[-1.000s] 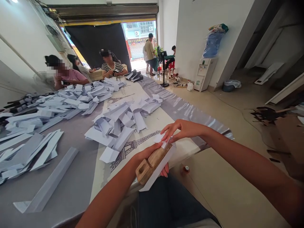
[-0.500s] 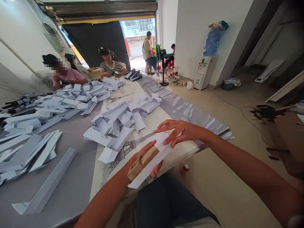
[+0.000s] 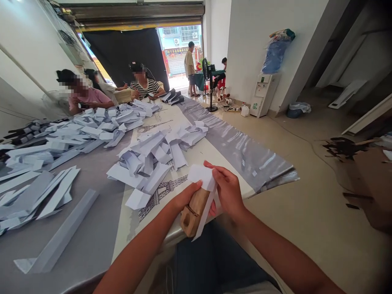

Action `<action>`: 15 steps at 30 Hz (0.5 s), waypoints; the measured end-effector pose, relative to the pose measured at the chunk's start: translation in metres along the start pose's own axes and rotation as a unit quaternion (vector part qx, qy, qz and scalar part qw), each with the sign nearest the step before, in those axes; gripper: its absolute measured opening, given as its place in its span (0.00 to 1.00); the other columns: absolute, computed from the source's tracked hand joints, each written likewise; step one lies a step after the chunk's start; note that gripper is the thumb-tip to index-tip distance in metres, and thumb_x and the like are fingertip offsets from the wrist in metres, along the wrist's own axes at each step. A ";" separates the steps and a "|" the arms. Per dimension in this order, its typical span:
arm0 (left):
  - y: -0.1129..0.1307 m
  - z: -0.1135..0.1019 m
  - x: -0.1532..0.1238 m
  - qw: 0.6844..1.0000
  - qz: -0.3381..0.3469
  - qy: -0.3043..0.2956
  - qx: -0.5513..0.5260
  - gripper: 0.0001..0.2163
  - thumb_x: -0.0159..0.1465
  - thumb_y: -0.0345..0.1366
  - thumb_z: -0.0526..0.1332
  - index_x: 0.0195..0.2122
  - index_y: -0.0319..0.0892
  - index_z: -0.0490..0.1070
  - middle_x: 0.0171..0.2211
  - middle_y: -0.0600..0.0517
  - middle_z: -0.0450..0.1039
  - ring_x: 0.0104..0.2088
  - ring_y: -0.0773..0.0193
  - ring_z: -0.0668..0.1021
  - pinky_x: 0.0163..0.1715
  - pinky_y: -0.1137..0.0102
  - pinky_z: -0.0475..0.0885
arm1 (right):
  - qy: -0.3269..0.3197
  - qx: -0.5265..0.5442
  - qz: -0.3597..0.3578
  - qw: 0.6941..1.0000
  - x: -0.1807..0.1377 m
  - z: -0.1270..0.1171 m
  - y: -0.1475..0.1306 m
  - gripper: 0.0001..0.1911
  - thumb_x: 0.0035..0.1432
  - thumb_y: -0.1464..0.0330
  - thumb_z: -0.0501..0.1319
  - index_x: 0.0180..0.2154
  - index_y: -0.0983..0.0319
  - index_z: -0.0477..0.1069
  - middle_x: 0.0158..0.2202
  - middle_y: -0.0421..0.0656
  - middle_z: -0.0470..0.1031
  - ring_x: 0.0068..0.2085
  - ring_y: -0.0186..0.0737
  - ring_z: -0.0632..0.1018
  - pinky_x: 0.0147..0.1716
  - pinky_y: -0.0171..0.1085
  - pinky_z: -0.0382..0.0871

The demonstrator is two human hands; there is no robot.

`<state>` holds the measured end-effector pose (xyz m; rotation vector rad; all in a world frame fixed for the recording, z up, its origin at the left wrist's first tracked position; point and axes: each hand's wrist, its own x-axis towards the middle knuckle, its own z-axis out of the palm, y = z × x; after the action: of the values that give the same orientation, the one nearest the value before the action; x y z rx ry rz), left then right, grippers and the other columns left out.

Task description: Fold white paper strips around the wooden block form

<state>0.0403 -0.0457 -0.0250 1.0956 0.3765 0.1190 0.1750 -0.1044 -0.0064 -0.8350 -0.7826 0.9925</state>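
My left hand (image 3: pixel 187 197) is closed around a wooden block (image 3: pixel 196 207) with a hole and a dark groove near its close end. Its thumb presses on a white paper strip (image 3: pixel 200 174) folded over the block's far end; the strip also runs down the block's right side. My right hand (image 3: pixel 229 191) pinches the folded paper at the far right corner, some fingers hidden behind it. Just beyond lies a heap of folded white paper pieces (image 3: pixel 150 153), and at the left a single long folded strip (image 3: pixel 65 232) rests on the grey tablecloth.
More paper strips (image 3: pixel 55 196) and a large pile of folded pieces (image 3: pixel 88 126) cover the table's left side. Several people sit at the far end. A standing fan (image 3: pixel 206 83) and a water dispenser (image 3: pixel 265 94) stand on the floor beyond the table's right edge.
My right hand has gone from spread fingers on top of the paper to a pinch at its far right corner. The block has turned more upright in view and shifted slightly right.
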 end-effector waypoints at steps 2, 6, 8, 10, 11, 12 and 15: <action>0.000 0.004 0.002 0.999 0.025 0.021 0.004 0.33 0.54 0.65 0.51 0.32 0.35 0.76 0.27 0.41 0.76 0.28 0.56 0.79 0.33 0.65 0.73 | 0.021 0.038 0.031 0.999 0.001 0.004 0.002 0.14 0.54 0.58 0.62 0.38 0.60 0.77 0.52 0.45 0.74 0.39 0.40 0.77 0.34 0.37 0.73; 0.004 0.011 0.003 0.998 0.038 0.044 0.011 0.33 0.52 0.64 0.53 0.34 0.34 0.75 0.24 0.43 0.75 0.26 0.55 0.78 0.32 0.64 0.73 | 0.016 0.085 0.052 0.995 0.004 0.003 0.005 0.14 0.53 0.58 0.63 0.35 0.61 0.76 0.52 0.45 0.74 0.33 0.36 0.76 0.25 0.34 0.69; 0.005 0.011 0.003 0.998 0.030 0.046 0.012 0.34 0.52 0.65 0.53 0.33 0.34 0.75 0.23 0.42 0.75 0.25 0.55 0.78 0.31 0.64 0.73 | 0.017 0.081 0.049 0.995 0.005 0.002 0.006 0.14 0.53 0.58 0.63 0.35 0.61 0.76 0.51 0.46 0.74 0.33 0.37 0.76 0.24 0.33 0.69; 0.004 0.009 0.004 0.999 0.018 0.040 0.007 0.34 0.52 0.66 0.51 0.32 0.34 0.75 0.22 0.42 0.75 0.25 0.56 0.78 0.31 0.64 0.72 | 0.027 0.070 0.041 0.996 0.006 0.001 0.007 0.15 0.53 0.57 0.63 0.38 0.61 0.76 0.51 0.46 0.74 0.36 0.38 0.77 0.27 0.34 0.71; 0.003 0.007 0.005 0.999 0.012 0.034 0.004 0.34 0.52 0.66 0.51 0.31 0.35 0.75 0.22 0.42 0.75 0.25 0.56 0.78 0.31 0.64 0.72 | 0.030 0.065 0.035 0.997 0.006 0.002 0.008 0.16 0.54 0.58 0.63 0.40 0.61 0.75 0.51 0.46 0.75 0.38 0.40 0.78 0.31 0.35 0.72; 0.002 0.004 0.006 1.000 0.008 0.029 -0.002 0.34 0.52 0.66 0.50 0.30 0.35 0.75 0.22 0.42 0.75 0.24 0.57 0.77 0.30 0.65 0.72 | 0.031 0.060 0.029 0.997 0.007 0.003 0.009 0.17 0.54 0.58 0.63 0.44 0.60 0.74 0.50 0.46 0.75 0.40 0.41 0.78 0.35 0.37 0.72; -0.002 -0.007 0.008 0.999 -0.003 0.026 -0.027 0.36 0.51 0.68 0.49 0.25 0.34 0.75 0.23 0.41 0.75 0.24 0.59 0.77 0.29 0.67 0.72 | 0.008 0.040 -0.009 0.999 0.011 0.006 0.013 0.20 0.56 0.59 0.61 0.50 0.57 0.68 0.48 0.45 0.77 0.46 0.42 0.77 0.45 0.40 0.71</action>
<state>0.0455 -0.0385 -0.0313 1.0396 0.4206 0.1511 0.1688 -0.0890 -0.0130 -0.7658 -0.7312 0.9937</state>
